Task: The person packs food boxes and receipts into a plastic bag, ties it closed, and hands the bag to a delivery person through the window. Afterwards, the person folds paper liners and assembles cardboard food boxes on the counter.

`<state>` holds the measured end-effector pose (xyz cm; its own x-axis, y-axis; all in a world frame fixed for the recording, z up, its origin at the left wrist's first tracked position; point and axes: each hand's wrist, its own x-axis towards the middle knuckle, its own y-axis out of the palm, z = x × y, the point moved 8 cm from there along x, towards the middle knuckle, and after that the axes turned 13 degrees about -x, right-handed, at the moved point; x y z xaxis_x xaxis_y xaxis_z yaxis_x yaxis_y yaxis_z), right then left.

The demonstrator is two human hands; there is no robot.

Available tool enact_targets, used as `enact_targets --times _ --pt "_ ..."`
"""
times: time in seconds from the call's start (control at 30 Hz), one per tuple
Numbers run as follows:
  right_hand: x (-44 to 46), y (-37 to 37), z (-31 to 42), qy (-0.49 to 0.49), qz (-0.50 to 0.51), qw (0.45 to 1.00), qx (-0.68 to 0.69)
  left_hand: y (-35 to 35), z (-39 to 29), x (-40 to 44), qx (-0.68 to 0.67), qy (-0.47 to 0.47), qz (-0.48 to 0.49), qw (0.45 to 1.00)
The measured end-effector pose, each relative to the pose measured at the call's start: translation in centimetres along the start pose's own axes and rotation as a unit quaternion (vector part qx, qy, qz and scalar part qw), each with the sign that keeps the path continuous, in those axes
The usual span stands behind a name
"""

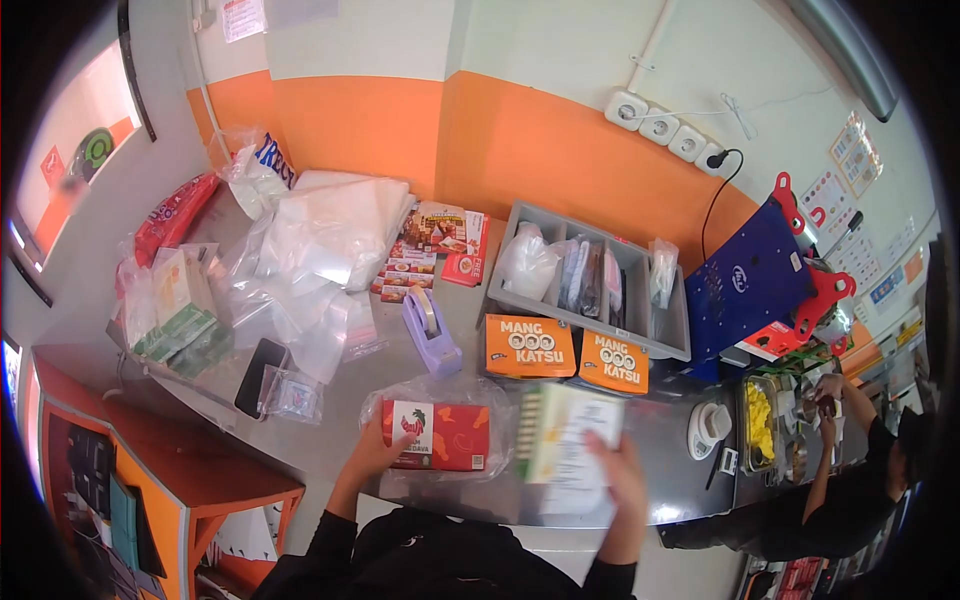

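My left hand (372, 455) grips the left end of a red food box (455, 432) with a white label, its thumb on top. The red box lies on the metal table inside or upon a clear plastic bag (503, 412); I cannot tell which. To its right, my right hand (622, 470) is closed on the right side of a white and green box (535, 428), blurred by motion. A white printed slip (578, 478) lies across that box, beneath the right thumb. My right fingers are partly hidden under the box.
Two orange boxes (528, 346) and a purple tape dispenser (432, 338) stand beyond my hands. Farther back are a grey divided bin (596, 312) and plastic bags (335, 235). A phone (262, 376) lies left, a white scale (708, 425) right. A co-worker (850, 500) handles food at far right.
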<state>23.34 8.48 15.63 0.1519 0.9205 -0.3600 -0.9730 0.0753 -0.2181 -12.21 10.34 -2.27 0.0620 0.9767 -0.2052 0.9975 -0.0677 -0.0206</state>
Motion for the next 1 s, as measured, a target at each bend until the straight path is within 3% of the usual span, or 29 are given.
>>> enact_targets --times 0.07,0.1,0.2,0.3,0.4,0.47,0.6,0.7,0.77,0.8,0.9,1.0 --pt "1.1 7.2 -1.3 0.011 0.082 0.994 -0.072 0.1 -1.6 -0.3 0.196 0.120 -0.053 0.972" --pt "1.5 10.6 -1.7 0.023 0.128 0.990 -0.060 0.0 -4.5 -1.4 0.159 0.133 -0.100 0.973" --pt "3.4 16.6 -5.3 0.005 0.164 0.986 -0.041 -1.4 -5.7 -2.0 0.226 0.005 -0.122 0.967" --pt "4.8 18.3 -8.0 -0.021 0.144 0.989 -0.029 -3.9 -8.7 -2.8 0.337 0.218 -0.287 0.870" --pt "4.4 18.1 -8.3 -0.034 0.098 0.986 -0.129 -5.2 -1.0 0.8 0.201 0.066 -0.138 0.968" --pt "4.5 17.9 -8.7 -0.042 0.072 0.985 -0.149 -5.8 -0.8 0.8 0.062 0.063 -0.174 0.981" --pt "4.5 17.6 -8.7 -0.068 0.061 0.989 -0.115 -5.0 -1.3 0.7 -0.304 0.006 -0.137 0.943" --pt "4.6 16.9 -7.8 -0.039 0.083 0.993 -0.078 -2.8 -2.2 0.7 -0.447 -0.125 -0.043 0.885" --pt "4.3 16.8 -8.2 -0.044 0.056 0.995 -0.073 -4.0 -3.9 0.9 -0.223 0.028 -0.039 0.974" --pt "4.5 16.8 -8.1 -0.051 0.043 0.995 -0.071 -4.1 -5.2 1.0 -0.105 0.111 -0.036 0.988" --pt "4.4 17.2 -8.3 -0.063 0.007 0.997 -0.046 -5.2 -5.2 -0.5 0.140 0.083 -0.010 0.987" --pt "4.3 17.1 -8.5 -0.056 -0.007 0.996 -0.063 -7.2 -2.9 -0.3 0.208 -0.008 -0.101 0.973"
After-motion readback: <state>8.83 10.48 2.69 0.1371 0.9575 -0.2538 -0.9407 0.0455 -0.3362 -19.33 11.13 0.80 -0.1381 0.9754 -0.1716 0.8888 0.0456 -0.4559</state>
